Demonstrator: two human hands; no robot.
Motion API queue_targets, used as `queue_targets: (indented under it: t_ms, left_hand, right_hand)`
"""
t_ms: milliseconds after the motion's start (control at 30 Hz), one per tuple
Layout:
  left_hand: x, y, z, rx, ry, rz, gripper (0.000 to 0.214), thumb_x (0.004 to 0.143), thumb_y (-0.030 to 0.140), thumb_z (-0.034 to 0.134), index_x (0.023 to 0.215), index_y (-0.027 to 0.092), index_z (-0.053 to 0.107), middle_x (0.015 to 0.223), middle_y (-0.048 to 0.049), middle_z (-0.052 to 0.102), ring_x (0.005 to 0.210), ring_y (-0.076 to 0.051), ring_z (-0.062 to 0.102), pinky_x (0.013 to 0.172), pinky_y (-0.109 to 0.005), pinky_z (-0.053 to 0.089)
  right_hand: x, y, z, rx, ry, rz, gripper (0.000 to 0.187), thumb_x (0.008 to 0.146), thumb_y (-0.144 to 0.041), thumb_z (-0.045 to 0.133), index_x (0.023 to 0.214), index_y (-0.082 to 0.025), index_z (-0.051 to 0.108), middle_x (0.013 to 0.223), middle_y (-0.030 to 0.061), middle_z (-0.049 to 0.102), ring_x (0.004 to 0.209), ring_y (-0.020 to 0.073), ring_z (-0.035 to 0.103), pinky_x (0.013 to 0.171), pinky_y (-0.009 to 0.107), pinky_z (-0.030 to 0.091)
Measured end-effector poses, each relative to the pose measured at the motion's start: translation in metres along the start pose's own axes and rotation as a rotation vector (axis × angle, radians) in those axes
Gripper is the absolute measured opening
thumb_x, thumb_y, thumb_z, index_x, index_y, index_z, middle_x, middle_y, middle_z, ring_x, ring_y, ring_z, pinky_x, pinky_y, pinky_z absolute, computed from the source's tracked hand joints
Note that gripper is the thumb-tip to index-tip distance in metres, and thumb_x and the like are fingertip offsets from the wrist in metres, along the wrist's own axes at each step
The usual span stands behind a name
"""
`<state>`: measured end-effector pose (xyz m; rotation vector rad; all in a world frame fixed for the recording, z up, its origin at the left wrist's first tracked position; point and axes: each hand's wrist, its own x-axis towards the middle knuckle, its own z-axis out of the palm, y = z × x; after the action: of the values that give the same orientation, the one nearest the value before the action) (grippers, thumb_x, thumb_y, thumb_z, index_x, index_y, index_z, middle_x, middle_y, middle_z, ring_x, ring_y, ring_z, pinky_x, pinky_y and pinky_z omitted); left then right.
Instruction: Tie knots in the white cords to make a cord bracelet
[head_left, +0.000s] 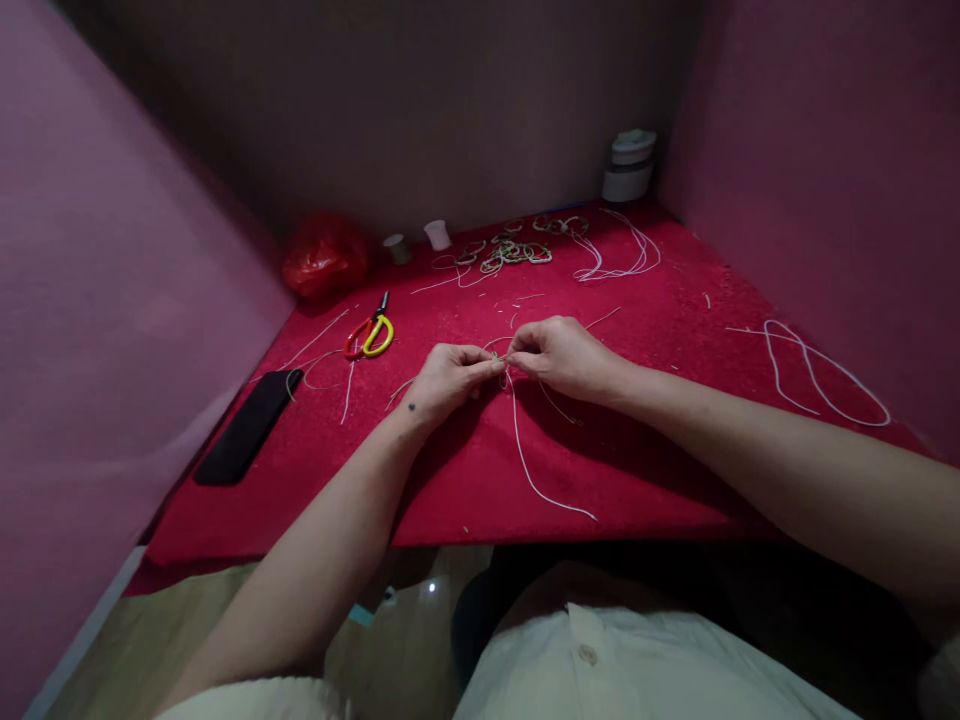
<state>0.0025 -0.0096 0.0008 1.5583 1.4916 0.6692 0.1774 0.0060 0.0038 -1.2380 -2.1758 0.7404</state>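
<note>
Over the middle of the red-covered table, my left hand point(454, 378) and my right hand point(559, 355) meet with thumbs and fingertips pinched. Between them is a small piece of knotted cord point(496, 356), mostly hidden by the fingers. From the pinch a white cord point(525, 465) trails down toward the table's front edge. Thinner tan ends stick out beside both hands. Left of my left hand lie scissors point(369, 338) with one red and one yellow handle loop, their blades pointing away from me.
A black phone point(247, 428) lies at the left edge. Behind stand a red plastic bag point(326, 257), a thread spool point(397, 248), a white cup point(437, 235), several knotted cord loops point(517, 252) and a white container point(628, 168). Loose white cord point(806, 350) lies right. Pink walls flank the table.
</note>
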Motion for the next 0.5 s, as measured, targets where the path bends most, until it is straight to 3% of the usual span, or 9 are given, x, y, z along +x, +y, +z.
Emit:
queue_targets:
  t_ms: [333, 500]
  left_hand:
    - [0.001, -0.002, -0.008, -0.052, -0.152, 0.031, 0.022, 0.074, 0.036, 0.066, 0.073, 0.014, 0.068, 0.049, 0.0021, 0.047, 0.044, -0.006, 0.037, 0.044, -0.023, 0.023]
    - [-0.001, 0.002, -0.002, -0.005, -0.066, 0.028, 0.02, 0.071, 0.033, 0.068, 0.068, 0.013, 0.066, 0.046, 0.0024, 0.048, 0.042, -0.006, 0.035, 0.043, -0.023, 0.022]
  right_hand:
    - [0.015, 0.001, 0.001, 0.077, 0.051, -0.004, 0.014, 0.077, -0.014, 0.056, 0.072, -0.014, 0.069, 0.062, 0.0014, 0.061, 0.057, 0.0097, 0.047, 0.058, 0.024, 0.034]
    - [0.019, -0.003, 0.005, 0.098, 0.021, -0.02, 0.016, 0.076, -0.011, 0.054, 0.071, -0.013, 0.069, 0.064, 0.0023, 0.064, 0.059, 0.0099, 0.05, 0.058, 0.024, 0.036]
